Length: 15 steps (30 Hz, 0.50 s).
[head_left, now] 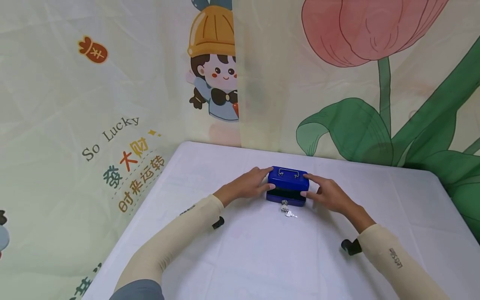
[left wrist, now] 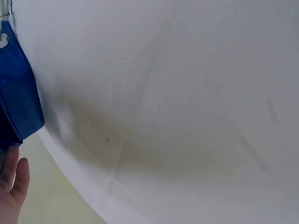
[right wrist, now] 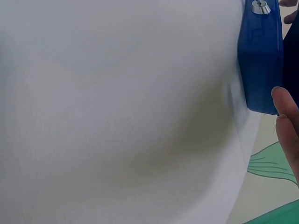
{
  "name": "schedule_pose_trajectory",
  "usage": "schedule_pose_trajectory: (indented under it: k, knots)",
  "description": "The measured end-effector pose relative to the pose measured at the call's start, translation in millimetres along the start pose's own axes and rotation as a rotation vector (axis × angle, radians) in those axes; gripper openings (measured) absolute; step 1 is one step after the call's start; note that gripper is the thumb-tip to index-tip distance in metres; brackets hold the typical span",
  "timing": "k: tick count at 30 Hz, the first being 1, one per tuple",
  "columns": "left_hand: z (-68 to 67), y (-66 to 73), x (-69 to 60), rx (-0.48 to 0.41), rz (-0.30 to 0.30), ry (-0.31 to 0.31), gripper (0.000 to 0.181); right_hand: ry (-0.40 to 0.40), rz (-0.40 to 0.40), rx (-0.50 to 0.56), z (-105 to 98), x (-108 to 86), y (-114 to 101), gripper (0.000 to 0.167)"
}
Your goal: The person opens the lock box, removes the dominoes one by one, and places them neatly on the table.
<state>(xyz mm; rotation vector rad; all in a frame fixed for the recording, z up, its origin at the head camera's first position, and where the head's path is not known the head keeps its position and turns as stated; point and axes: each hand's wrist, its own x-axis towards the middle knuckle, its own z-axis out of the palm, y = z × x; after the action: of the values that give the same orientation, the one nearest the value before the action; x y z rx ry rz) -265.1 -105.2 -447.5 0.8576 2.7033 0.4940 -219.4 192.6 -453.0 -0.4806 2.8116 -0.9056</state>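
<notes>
A small blue metal cash box (head_left: 288, 179) stands on the white table, its lid (head_left: 286, 182) partly raised over a dark gap. On the lid lies a thin metal carrying handle (head_left: 288, 171). My left hand (head_left: 249, 183) grips the lid's left end, thumb at the front edge and fingers near the back corner. At the right end my right hand (head_left: 330, 193) holds the lid in a similar way. A silver lock (head_left: 284, 203) sits on the front of the base, with keys (head_left: 289, 213) hanging down from it onto the table. The box's contents are hidden.
The white cloth-covered table (head_left: 262, 258) reaches back to a printed curtain (head_left: 270, 104) with a flower and a cartoon figure. Black wrist devices show under the left sleeve (head_left: 180, 233) and the right sleeve (head_left: 397, 258).
</notes>
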Motion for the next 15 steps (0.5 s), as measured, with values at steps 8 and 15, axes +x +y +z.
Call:
schedule_pose_trajectory:
  k: [8, 15]
  knots:
    - [-2.1, -2.8, 3.9, -0.004, -0.004, 0.008, 0.076, 0.008, -0.006, 0.024, -5.2, 2.1, -0.2, 0.071]
    - [-5.4, -5.2, 5.9, 0.007, 0.036, 0.025, 0.069, -0.004, 0.013, 0.056, -9.4, 4.1, -2.3, 0.067]
